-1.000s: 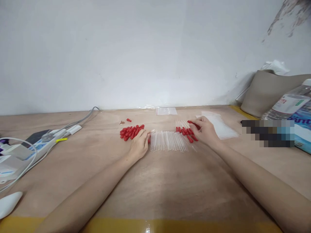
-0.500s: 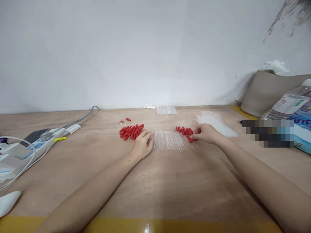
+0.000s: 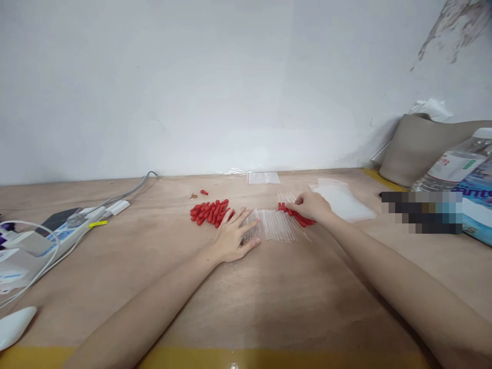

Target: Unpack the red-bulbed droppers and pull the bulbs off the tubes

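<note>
My left hand (image 3: 232,238) lies with fingers spread at the left end of a row of thin clear tubes (image 3: 272,225). Its fingertips rest on or just over the tubes. Beside it is a heap of red rubber bulbs (image 3: 209,211). My right hand (image 3: 309,206) is closed in a pinch at a cluster of droppers, clear tubes with red bulbs (image 3: 303,221), to the right of the row. The fingers hide part of the bulbs. Behind them, the clear dropper stems (image 3: 285,197) point toward the wall.
Clear plastic bags (image 3: 344,200) lie right of the droppers; another small bag (image 3: 263,178) is by the wall. One loose red bulb (image 3: 204,192) sits behind the heap. A power strip (image 3: 69,233) with cables is at left. A plastic bottle (image 3: 453,164) stands at right.
My left hand has opened out, its fingers now spread farther right over the tubes. My right hand has shifted left and slightly away along the red-bulbed droppers.
</note>
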A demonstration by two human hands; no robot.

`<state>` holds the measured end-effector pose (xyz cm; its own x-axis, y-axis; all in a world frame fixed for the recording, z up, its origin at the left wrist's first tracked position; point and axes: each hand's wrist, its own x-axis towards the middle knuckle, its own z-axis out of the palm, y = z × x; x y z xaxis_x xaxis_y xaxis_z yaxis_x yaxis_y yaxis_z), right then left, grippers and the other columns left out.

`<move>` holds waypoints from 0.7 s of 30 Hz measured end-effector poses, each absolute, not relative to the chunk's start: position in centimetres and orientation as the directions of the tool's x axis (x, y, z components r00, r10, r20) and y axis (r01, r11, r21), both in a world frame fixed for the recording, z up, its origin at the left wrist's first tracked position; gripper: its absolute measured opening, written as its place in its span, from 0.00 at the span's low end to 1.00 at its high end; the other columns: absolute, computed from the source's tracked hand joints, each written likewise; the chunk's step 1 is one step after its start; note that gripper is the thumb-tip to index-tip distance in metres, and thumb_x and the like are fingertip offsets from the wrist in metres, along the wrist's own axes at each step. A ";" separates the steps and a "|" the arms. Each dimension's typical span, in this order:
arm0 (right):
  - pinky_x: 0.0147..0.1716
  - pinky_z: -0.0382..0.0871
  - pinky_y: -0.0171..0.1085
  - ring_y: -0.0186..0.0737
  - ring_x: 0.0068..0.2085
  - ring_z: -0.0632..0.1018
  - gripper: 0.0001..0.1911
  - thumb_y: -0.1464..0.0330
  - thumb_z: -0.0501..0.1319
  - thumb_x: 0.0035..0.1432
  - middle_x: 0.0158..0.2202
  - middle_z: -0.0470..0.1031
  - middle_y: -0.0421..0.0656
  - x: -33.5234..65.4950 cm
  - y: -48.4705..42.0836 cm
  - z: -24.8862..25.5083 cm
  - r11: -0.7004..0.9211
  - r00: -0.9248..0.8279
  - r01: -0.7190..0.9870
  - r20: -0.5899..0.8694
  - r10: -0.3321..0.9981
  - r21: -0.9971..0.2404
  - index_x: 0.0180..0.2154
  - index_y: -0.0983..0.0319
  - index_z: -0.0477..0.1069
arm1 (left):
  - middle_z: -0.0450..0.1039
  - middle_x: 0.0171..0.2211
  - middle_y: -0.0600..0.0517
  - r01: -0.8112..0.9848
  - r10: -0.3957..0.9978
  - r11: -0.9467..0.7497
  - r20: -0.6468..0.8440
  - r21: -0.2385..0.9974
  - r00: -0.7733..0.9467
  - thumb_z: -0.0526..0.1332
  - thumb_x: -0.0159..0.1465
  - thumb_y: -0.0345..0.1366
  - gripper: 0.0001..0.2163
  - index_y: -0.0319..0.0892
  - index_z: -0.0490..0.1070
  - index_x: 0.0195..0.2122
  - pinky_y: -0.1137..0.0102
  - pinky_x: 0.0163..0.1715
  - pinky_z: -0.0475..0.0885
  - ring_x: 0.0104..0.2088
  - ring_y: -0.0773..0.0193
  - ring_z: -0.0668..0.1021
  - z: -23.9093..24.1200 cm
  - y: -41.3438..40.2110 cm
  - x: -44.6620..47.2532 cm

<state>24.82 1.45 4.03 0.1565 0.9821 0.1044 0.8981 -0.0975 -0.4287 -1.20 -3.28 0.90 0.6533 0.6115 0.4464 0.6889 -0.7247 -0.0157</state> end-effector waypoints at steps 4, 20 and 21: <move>0.23 0.60 0.35 0.41 0.27 0.74 0.11 0.60 0.60 0.43 0.22 0.73 0.45 23.5 2.3 4.2 -0.193 0.239 0.917 0.094 0.966 -0.349 0.19 0.60 0.73 | 0.56 0.58 0.45 0.685 0.623 -0.729 0.420 0.005 0.660 0.52 0.61 0.48 0.22 0.47 0.62 0.54 0.48 0.56 0.46 0.60 0.51 0.55 0.6 -3.1 -1.3; 0.27 0.57 0.35 0.35 0.25 0.71 0.17 0.58 0.53 0.56 0.23 0.74 0.42 21.8 -1.1 4.9 0.326 -0.134 0.833 0.409 0.903 -0.447 0.25 0.61 0.72 | 0.53 0.60 0.42 0.747 0.528 -0.658 0.646 -0.098 0.550 0.52 0.63 0.39 0.22 0.43 0.56 0.58 0.51 0.56 0.47 0.60 0.52 0.55 0.9 -3.1 -0.6; 0.30 0.57 0.35 0.35 0.27 0.71 0.16 0.59 0.54 0.56 0.24 0.74 0.42 21.3 -1.7 4.4 0.451 -0.232 0.821 0.518 0.823 -0.350 0.25 0.61 0.72 | 0.54 0.59 0.43 0.752 0.504 -0.647 0.669 -0.127 0.546 0.51 0.63 0.37 0.20 0.44 0.57 0.57 0.51 0.56 0.46 0.60 0.53 0.55 1.0 -3.0 -0.5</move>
